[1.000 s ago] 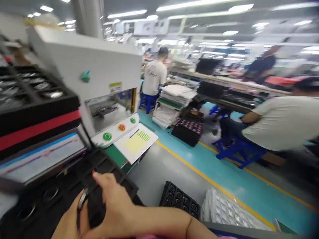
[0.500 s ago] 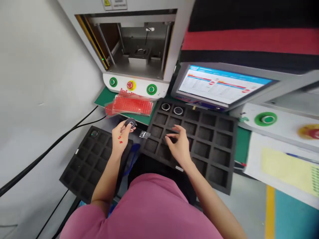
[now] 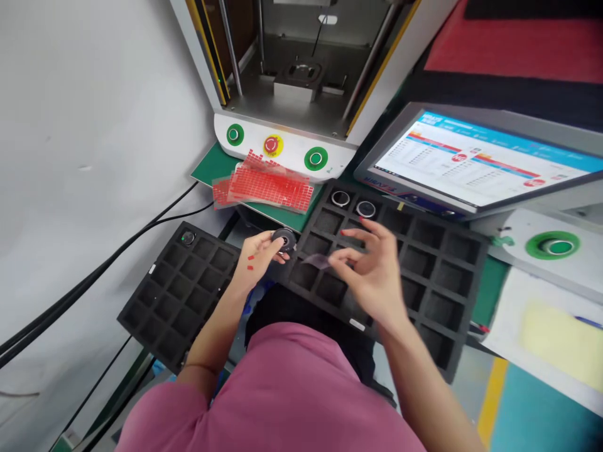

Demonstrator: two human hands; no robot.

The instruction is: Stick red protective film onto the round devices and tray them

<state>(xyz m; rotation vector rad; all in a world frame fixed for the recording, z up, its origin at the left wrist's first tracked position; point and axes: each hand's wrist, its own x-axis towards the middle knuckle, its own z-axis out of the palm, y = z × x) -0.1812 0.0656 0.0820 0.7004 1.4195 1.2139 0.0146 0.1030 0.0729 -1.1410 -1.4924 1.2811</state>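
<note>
between 2 black foam trays, the left hand (image 3: 257, 258) pinches a round black part (image 3: 284, 239) in its fingertips. the right hand (image 3: 372, 270), fingers loosely spread, holds a clear film scrap (image 3: 316, 260) over the right tray (image 3: 426, 263), where 2 metal-rimmed rings (image 3: 340, 199) fill square cells.

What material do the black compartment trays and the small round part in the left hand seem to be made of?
The black trays look like soft matte foam: dull, unreflective, with thick cell walls. The round part in the left hand looks like dark plastic, perhaps with a metal ring, since its rim glints; it is too small to be sure.
</note>
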